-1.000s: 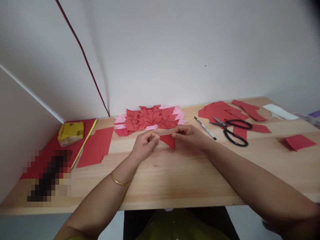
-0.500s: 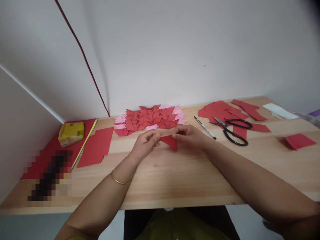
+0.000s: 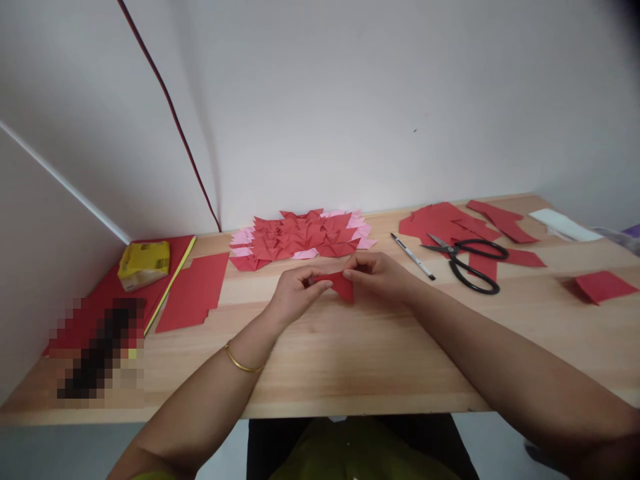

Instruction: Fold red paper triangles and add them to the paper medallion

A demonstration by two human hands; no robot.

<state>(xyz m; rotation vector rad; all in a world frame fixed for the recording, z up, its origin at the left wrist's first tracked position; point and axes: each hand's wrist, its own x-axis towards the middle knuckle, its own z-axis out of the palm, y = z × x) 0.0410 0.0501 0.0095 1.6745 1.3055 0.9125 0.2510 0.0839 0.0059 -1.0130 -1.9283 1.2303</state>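
Note:
Between my two hands is a small folded piece of red paper point(image 3: 343, 287), held just above the wooden table. My left hand point(image 3: 296, 293) pinches its left side, thumb on top. At the upper right corner, my right hand point(image 3: 373, 275) grips the paper between thumb and fingers. One pointed end of the paper hangs down between the hands. Behind them lies a cluster of folded red and pink paper pieces point(image 3: 305, 237), against the wall.
On the right are a pen point(image 3: 413, 256), black-handled scissors point(image 3: 453, 251), red paper scraps point(image 3: 440, 220) and a folded red square point(image 3: 604, 285). To the left lie red sheets point(image 3: 195, 290), a yellow packet point(image 3: 145, 265), a yellow strip point(image 3: 170, 283) and a blurred-out dark object point(image 3: 103, 350).
My left hand has shifted a little right, its thumb now further over the red paper. The paper's visible part has narrowed. My right hand keeps its grip.

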